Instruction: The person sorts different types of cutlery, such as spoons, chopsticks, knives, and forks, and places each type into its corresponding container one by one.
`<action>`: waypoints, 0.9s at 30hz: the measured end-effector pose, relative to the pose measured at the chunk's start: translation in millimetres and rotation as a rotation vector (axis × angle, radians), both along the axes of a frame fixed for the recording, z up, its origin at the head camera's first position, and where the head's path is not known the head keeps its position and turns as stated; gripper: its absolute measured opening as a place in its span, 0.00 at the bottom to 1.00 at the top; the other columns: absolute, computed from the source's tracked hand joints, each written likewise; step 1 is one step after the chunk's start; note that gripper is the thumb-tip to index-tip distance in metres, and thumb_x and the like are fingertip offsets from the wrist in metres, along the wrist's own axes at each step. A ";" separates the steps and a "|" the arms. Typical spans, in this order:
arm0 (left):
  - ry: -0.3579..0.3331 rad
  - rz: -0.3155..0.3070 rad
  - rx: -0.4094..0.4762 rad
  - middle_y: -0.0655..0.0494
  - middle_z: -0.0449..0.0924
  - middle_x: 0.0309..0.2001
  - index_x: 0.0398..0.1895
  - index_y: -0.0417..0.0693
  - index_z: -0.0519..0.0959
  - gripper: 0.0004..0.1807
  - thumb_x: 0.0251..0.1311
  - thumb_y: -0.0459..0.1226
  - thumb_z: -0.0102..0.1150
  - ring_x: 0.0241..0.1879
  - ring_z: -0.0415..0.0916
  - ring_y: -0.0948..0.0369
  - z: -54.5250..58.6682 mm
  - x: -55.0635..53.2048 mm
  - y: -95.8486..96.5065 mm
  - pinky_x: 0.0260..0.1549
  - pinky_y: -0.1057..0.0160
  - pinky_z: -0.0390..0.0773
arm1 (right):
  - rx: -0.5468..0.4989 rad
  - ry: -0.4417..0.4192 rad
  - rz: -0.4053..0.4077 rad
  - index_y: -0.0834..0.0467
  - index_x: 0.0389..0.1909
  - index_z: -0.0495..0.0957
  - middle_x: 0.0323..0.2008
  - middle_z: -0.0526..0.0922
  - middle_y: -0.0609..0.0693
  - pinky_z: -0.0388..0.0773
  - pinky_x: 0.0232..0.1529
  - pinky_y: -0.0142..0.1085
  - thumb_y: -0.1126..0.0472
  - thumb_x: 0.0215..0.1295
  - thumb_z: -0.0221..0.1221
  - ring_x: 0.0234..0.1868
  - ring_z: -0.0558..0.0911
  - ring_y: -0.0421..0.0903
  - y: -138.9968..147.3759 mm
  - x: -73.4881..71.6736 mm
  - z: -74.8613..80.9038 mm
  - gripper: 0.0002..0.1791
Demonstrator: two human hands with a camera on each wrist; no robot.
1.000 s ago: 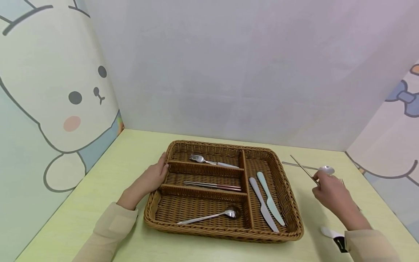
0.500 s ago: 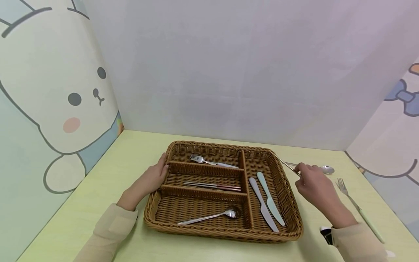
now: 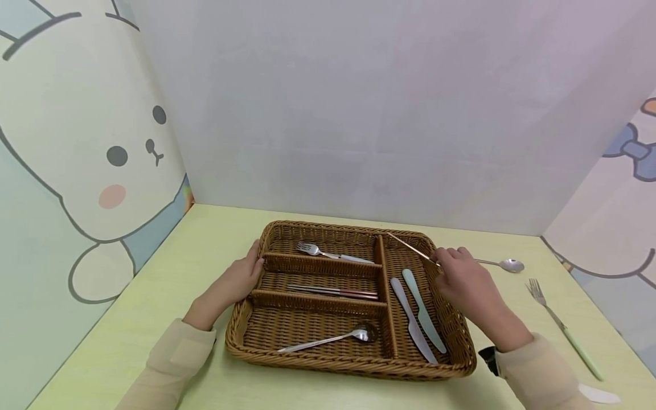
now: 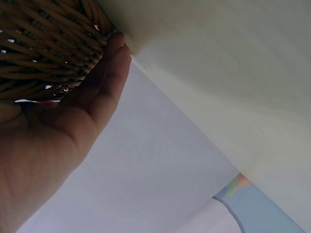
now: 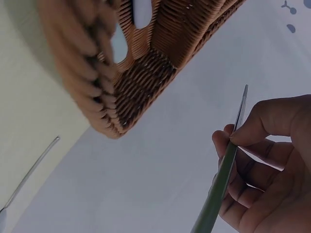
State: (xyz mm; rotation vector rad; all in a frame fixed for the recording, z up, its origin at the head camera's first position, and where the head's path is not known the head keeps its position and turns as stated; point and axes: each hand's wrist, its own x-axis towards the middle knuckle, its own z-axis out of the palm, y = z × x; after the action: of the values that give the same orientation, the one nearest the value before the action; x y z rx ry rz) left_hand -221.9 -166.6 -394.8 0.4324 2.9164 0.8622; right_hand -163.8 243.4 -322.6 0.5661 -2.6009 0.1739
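Observation:
A brown wicker cutlery basket [image 3: 353, 367] with divided compartments stands on the table. My left hand [image 3: 233, 282] holds its left side; in the left wrist view the fingers [image 4: 109, 87] lie along the outer wicker wall. Above the basket's right rim, my right hand [image 3: 468, 287] pinches thin metal-tipped chopsticks [image 3: 410, 246] with a green handle [image 5: 221, 187]. Their tips point left over the back of the right compartment. In that compartment lie a lilac knife [image 3: 412, 322] and a mint knife [image 3: 424, 312]. Fingers hide the handle in the head view.
Other compartments hold a fork [image 3: 333, 253], red-handled chopsticks [image 3: 338, 291] and a spoon [image 3: 333, 339]. Right of the basket lie another spoon [image 3: 509, 265], a green-handled fork [image 3: 564, 330] and a white blade [image 3: 599, 394] partly under the sleeve. Walls enclose the table's back and sides.
My right hand has moved left with the chopsticks, from the table at the right to above the basket's right rim. The left hand and basket stay in place.

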 end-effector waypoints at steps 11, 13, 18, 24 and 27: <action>-0.012 -0.001 0.026 0.59 0.60 0.10 0.69 0.30 0.35 0.31 0.72 0.38 0.30 0.08 0.52 0.65 0.0 0.3 0.2 0.14 0.64 0.64 | 0.113 0.024 0.105 0.60 0.33 0.77 0.27 0.78 0.51 0.67 0.25 0.35 0.77 0.46 0.57 0.27 0.68 0.45 -39.5 -5.9 -1.7 0.13; -0.016 0.002 0.028 0.59 0.60 0.10 0.69 0.30 0.35 0.31 0.72 0.38 0.30 0.08 0.52 0.65 0.4 0.6 0.5 0.14 0.64 0.64 | 0.141 0.029 0.116 0.60 0.34 0.78 0.28 0.79 0.51 0.67 0.26 0.35 0.76 0.47 0.58 0.27 0.69 0.45 -46.4 -5.8 -2.9 0.12; -0.006 0.007 0.020 0.58 0.60 0.10 0.69 0.30 0.36 0.31 0.72 0.37 0.31 0.09 0.53 0.64 0.5 0.4 1.2 0.14 0.64 0.64 | 0.182 0.035 0.163 0.60 0.35 0.79 0.31 0.81 0.51 0.70 0.27 0.34 0.75 0.48 0.59 0.29 0.72 0.46 -61.5 -6.5 -8.5 0.13; -0.003 0.003 0.016 0.58 0.60 0.10 0.69 0.30 0.36 0.31 0.72 0.38 0.31 0.08 0.52 0.64 0.2 0.3 0.9 0.15 0.64 0.64 | 0.214 0.001 0.193 0.58 0.35 0.80 0.29 0.80 0.50 0.71 0.26 0.33 0.75 0.49 0.60 0.29 0.72 0.45 -77.9 -9.0 -16.5 0.13; -0.004 0.003 0.018 0.58 0.60 0.10 0.70 0.30 0.36 0.31 0.72 0.38 0.31 0.08 0.52 0.64 0.2 0.6 0.8 0.15 0.64 0.64 | 0.228 -0.026 0.214 0.57 0.34 0.81 0.28 0.81 0.50 0.71 0.25 0.33 0.73 0.51 0.61 0.28 0.72 0.44 -85.5 -11.0 -20.2 0.11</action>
State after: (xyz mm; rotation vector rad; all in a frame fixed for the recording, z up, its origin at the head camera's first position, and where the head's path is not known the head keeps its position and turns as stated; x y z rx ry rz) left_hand -221.3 -165.8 -394.5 0.4273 2.9083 0.8900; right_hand -174.8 157.9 -342.7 0.9293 -2.5984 -0.0483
